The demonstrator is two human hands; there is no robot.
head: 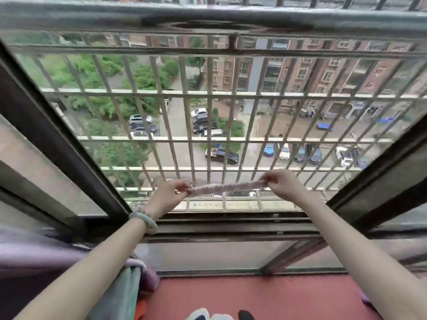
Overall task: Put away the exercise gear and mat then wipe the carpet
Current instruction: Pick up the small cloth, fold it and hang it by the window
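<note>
Open window, barred grille [209,95]; both hands stretch cloth [227,188] taut outside sill.

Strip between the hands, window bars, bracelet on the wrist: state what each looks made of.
Strip: probably soft cloth, pale pink, matte; it pulls taut between the left hand and right hand, though blur hides the weave. Window bars: metal, dull painted grey, thin and straight. Bracelet: smooth pale green, glossy, perhaps jade or glass.
</note>
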